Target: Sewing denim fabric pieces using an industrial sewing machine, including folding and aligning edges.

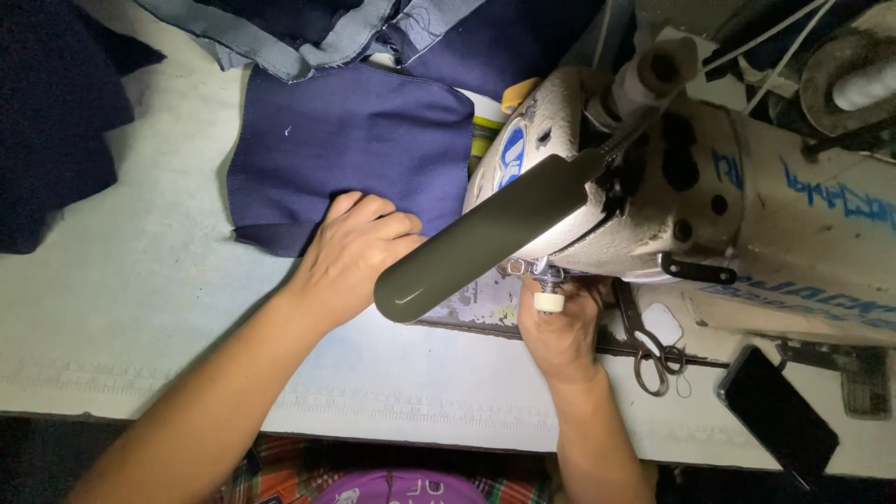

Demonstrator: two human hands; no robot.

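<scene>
Pressing flat, our left hand [359, 245] lies palm down on the near edge of a navy fabric piece [350, 149], fingers curled loosely over the cloth and gripping nothing; the hand only weighs it down. Our right hand [563, 327] is tucked under the head of the sewing machine [747, 215], fingertips pinched together at the needle area. A white band sits on one finger [549, 301]. What the fingertips pinch we cannot tell; the machine head and lamp hide it.

Left to right across the table:
- Far left, a heap of dark navy cloth [51, 112] lies on the pale table top [140, 308], well apart from our left hand.
- Top centre, a lighter blue-grey garment piece [280, 37] overlaps the far edge of the navy fabric piece.
- The navy fabric piece lies flat, its right edge reaching up to the machine.
- A long olive-grey lamp shade [485, 233] slants from the machine head down between our two hands.
- Beside the right hand, scissors [649, 345] lie on the machine bed.
- Further right, a dark phone [779, 411] lies near the table's front edge.
- Top right, a white thread spool [653, 75] stands on the machine.
</scene>
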